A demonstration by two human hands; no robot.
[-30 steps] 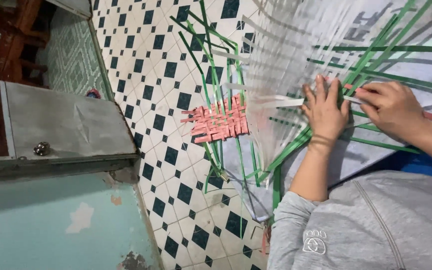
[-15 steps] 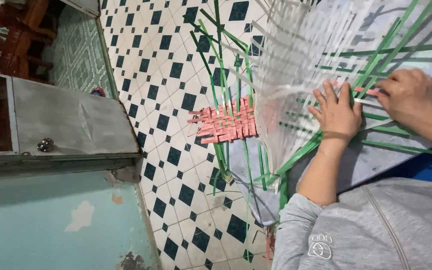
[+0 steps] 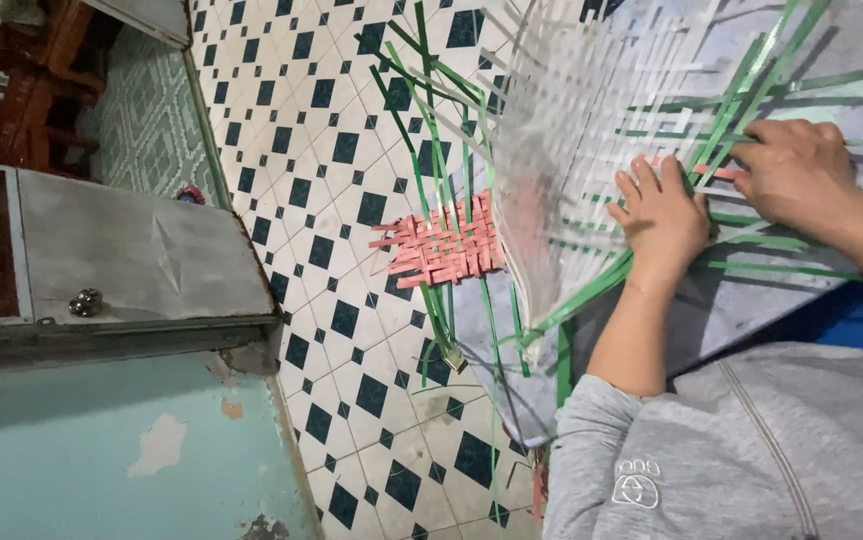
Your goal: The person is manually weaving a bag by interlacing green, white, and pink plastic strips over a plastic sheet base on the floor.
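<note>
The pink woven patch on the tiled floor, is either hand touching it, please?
No, the pink woven patch lies apart on the tiled floor, while the left hand and right hand rest on the translucent woven sheet.

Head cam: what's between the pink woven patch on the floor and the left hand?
In the head view, the translucent woven strip mat and green strips lie between the pink woven patch and left hand.

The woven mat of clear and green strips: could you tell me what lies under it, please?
Under the woven mat a grey sheet shows through, resting on the black-and-white tiled floor. Both hands, left and right, press on top; whatever lies beneath them is hidden.
</note>
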